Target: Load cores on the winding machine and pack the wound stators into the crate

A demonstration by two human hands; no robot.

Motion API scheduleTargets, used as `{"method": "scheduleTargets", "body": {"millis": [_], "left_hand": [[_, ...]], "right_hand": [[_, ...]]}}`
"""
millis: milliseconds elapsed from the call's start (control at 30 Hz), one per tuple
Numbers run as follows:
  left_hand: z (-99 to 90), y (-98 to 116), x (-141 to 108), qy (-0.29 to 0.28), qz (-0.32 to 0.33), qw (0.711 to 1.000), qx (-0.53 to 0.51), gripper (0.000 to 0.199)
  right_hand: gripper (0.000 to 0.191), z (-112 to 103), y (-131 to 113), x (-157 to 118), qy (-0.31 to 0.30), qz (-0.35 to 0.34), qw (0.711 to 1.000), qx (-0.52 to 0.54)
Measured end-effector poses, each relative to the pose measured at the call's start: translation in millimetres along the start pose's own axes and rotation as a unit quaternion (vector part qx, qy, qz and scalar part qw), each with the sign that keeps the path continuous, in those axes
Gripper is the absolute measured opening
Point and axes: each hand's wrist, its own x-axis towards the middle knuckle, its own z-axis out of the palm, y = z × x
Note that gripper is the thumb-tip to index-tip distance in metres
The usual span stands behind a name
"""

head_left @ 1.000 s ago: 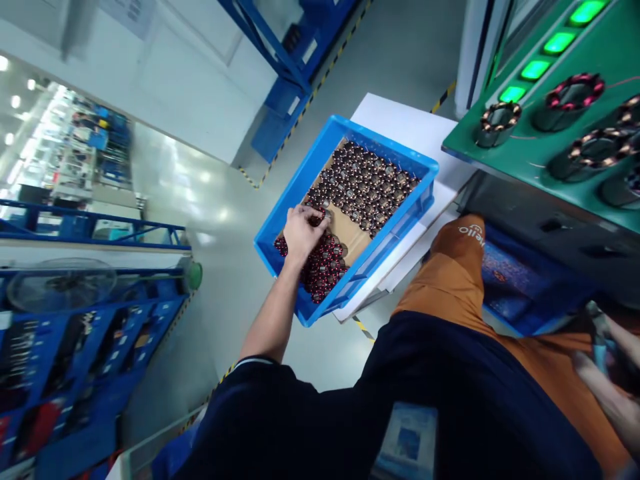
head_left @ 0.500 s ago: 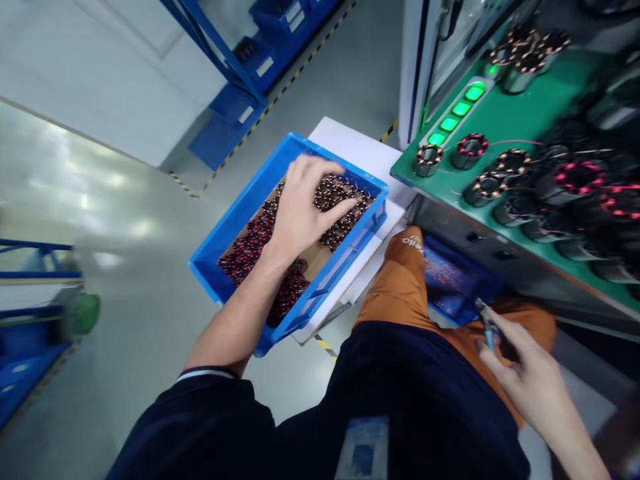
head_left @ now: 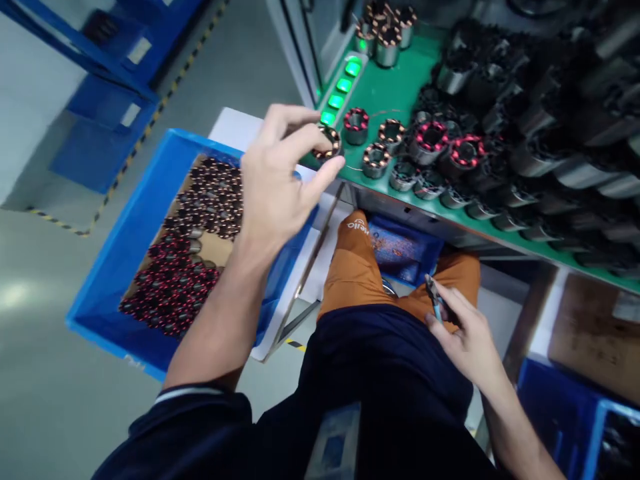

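Observation:
My left hand (head_left: 280, 177) reaches to the near left corner of the green bench top, thumb and fingers apart around a copper-wound motor stator (head_left: 327, 145). Whether the fingers touch it, I cannot tell. Next to it stands a stator with red windings (head_left: 356, 125), and a thin wire trails behind that one. In my right hand (head_left: 463, 333), low over my right thigh, is a pair of small wire cutters (head_left: 434, 297) with light-blue handles, jaws pointing up and away. My fingers are wrapped around the handles.
A blue crate (head_left: 125, 220) with rows of copper and red stators sits on a white stand at left. Many stators crowd the green bench (head_left: 395, 80) beside a strip of lit green buttons (head_left: 343, 85). Under the bench is a blue bin (head_left: 400, 247) with scraps.
My left hand has moved from above the crate's stators to the copper-wound stator on the bench corner. The view has swung right. My right hand keeps the wire cutters over my thigh.

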Motion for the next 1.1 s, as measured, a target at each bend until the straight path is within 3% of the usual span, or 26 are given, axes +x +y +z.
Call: {"method": "scheduleTargets", "body": {"millis": [133, 200, 267, 433, 700, 933, 1100], "left_hand": [[23.6, 85.9, -47.4, -0.043, 0.046, 0.996, -0.059, 0.008], [40.5, 112.5, -65.0, -0.055, 0.072, 0.992, -0.088, 0.012], [57.2, 125.0, -75.0, -0.054, 0.082, 0.988, -0.116, 0.019], [77.3, 130.5, -78.3, -0.091, 0.061, 0.984, -0.138, 0.019], [79.3, 133.0, -80.0, -0.079, 0.109, 0.984, -0.114, 0.022], [76.0, 130.8, -87.6, -0.063, 0.087, 0.987, -0.121, 0.023], [74.1, 127.2, -91.2, -0.049, 0.09, 0.989, -0.109, 0.025]], "right_hand": [[0.06, -8.9, -22.9, -3.8, 0.024, 0.011, 0.998, 0.062], [0.064, -15.4, -32.9, -4.0, 0.033, 0.017, 0.996, 0.086], [0.067, -20.8, -37.6, -4.5, 0.032, 0.022, 0.994, 0.101], [0.074, -25.9, -31.3, -9.3, 0.031, 0.02, 0.991, 0.13], [0.077, -21.3, -27.4, -7.6, 0.041, 0.016, 0.986, 0.162], [0.069, -17.7, -33.7, -3.6, 0.061, 0.034, 0.991, 0.117], [0.068, -10.8, -39.2, 3.7, 0.081, -0.004, 0.989, 0.122]]}}
